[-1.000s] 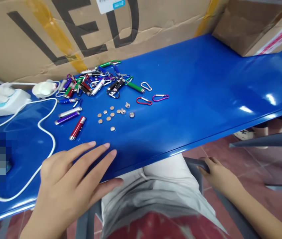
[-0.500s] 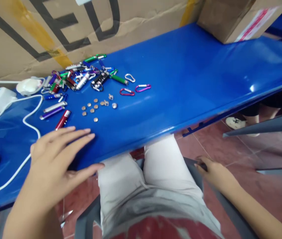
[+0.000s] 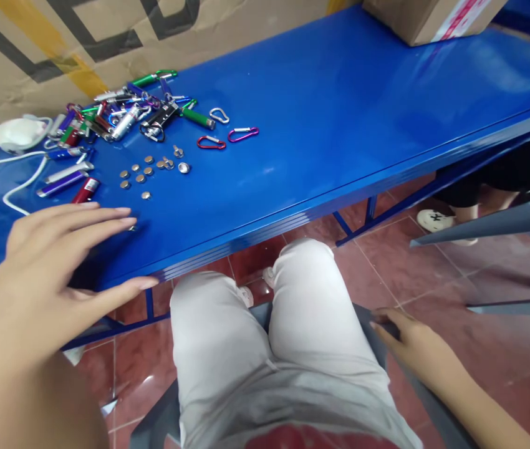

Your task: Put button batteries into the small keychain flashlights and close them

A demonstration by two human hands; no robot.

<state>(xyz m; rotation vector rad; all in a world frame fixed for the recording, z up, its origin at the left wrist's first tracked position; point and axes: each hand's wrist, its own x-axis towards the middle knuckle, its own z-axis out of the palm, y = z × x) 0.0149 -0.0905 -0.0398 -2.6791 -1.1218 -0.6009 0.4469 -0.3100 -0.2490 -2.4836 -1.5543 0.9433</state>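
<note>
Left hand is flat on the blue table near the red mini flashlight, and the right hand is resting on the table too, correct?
Not quite. The left hand is on the blue table near the red mini flashlight, but the head view shows the right hand down on the grey chair edge, not the table.

red flashlight (image 3: 86, 189) partly behind left hand (image 3: 47, 262)

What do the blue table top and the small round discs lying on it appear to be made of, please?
Blue table top: probably painted metal or glossy plastic, given its bright reflections. Round discs: apparently bare metal, shiny and silvery, perhaps button cells; too small to confirm.
</note>
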